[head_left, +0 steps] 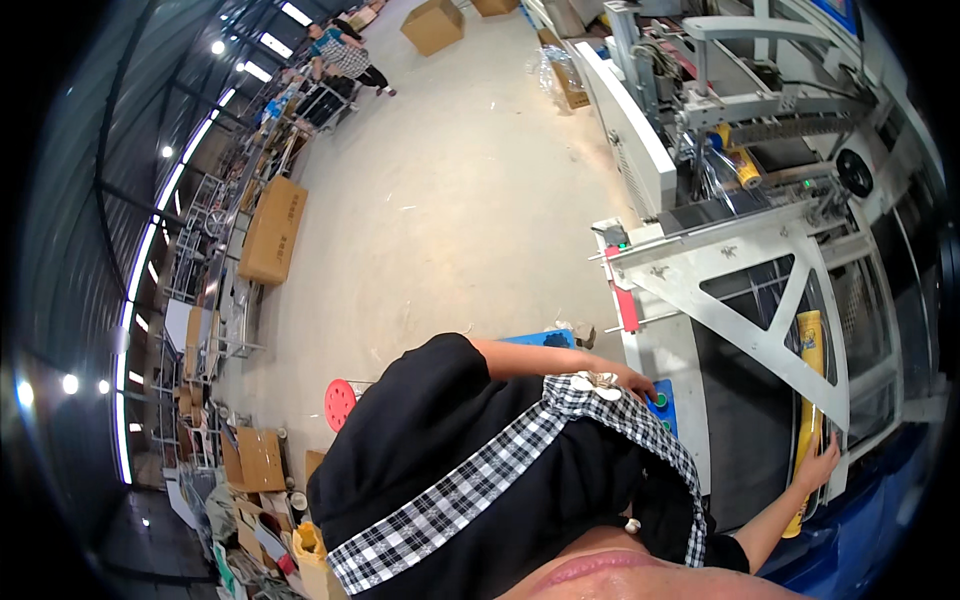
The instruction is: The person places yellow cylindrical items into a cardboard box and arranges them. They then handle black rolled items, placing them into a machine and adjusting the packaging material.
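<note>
My left hand (632, 380) rests at the edge of a blue control panel (661, 400) with green buttons. Its fingers look stretched out and hold nothing; the apron covers part of the hand. On the right, a long yellow tube-shaped pack (810, 370) lies lengthwise on the dark belt (740, 430) of a machine. My right hand (818, 463) is at the near part of this pack, fingers apart and touching or just beside it. My wrist crosses over the pack there. Further along the machine is another yellow roll (742, 168) with clear film around it.
A white triangular machine frame (740, 275) stands above the belt. A red stool (340, 404) is at my left. Cardboard boxes (272, 230) and shelving line the left side. A person (340, 55) stands far off. Blue sheeting (875, 510) hangs at the lower right.
</note>
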The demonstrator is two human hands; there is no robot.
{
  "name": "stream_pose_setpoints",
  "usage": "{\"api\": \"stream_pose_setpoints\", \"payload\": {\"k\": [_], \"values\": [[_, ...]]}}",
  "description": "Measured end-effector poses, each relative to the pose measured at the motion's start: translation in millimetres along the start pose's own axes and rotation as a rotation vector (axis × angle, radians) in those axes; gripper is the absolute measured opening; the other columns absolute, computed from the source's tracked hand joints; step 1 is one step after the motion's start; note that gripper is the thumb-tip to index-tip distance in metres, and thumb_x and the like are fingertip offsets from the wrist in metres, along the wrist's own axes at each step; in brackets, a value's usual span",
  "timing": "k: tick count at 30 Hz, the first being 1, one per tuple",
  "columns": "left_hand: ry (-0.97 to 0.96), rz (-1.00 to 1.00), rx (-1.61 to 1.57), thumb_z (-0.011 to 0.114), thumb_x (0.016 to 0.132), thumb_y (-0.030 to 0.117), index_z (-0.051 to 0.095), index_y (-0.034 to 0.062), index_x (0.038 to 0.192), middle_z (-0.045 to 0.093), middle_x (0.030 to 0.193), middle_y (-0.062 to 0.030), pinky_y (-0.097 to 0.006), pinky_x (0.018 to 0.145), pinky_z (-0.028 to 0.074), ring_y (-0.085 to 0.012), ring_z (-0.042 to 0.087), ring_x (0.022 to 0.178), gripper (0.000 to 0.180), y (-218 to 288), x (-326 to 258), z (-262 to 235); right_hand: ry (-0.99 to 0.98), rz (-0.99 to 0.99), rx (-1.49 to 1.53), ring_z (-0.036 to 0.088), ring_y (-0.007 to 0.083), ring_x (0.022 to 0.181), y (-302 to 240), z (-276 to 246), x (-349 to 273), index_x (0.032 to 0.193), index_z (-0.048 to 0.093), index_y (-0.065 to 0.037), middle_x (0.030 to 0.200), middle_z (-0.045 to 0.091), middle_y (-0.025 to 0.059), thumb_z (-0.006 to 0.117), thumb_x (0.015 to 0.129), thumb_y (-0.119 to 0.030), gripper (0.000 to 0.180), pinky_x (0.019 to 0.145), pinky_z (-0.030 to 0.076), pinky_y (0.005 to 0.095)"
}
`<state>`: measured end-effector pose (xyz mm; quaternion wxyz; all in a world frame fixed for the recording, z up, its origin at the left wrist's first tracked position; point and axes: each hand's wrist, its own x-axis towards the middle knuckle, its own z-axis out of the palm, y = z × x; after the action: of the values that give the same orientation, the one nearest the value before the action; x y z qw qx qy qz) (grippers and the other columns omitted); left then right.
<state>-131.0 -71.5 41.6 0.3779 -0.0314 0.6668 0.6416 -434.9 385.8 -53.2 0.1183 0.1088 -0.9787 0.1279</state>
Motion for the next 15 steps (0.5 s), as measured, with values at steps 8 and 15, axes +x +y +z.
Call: {"api": "stream_pose_setpoints", "payload": {"k": [8, 15], "values": [[-0.17, 0.158, 0.09, 0.063, 0.093, 0.025, 0.045, 0.0008, 0.137, 0.063, 0.12, -0.0128, -0.031, 0.094, 0.046, -0.0182, 0.059, 0.111, 0.053, 15.2, 12.0, -33.6, 0.335, 0.623, -0.135, 0.064, 0.0326, 0.1, 73.0, -50.2, -258.6, 0.113, 0.063, 0.008, 0.112, 0.064, 0.026, 0.06, 0.092, -0.035, 0.047, 0.082, 0.053, 0.0401], [-0.371, 0.123, 0.07, 0.061, 0.095, 0.023, 0.041, 0.0044, 0.141, 0.056, 0.126, -0.0146, -0.032, 0.097, 0.043, -0.0194, 0.054, 0.114, 0.054, 41.4, 19.2, -54.8, 0.157, 1.268, -0.339, 0.064, 0.0312, 0.099, -25.8, -98.9, -438.3, 0.112, 0.062, 0.009, 0.11, 0.065, 0.025, 0.06, 0.093, -0.033, 0.046, 0.082, 0.052, 0.0387]]}}
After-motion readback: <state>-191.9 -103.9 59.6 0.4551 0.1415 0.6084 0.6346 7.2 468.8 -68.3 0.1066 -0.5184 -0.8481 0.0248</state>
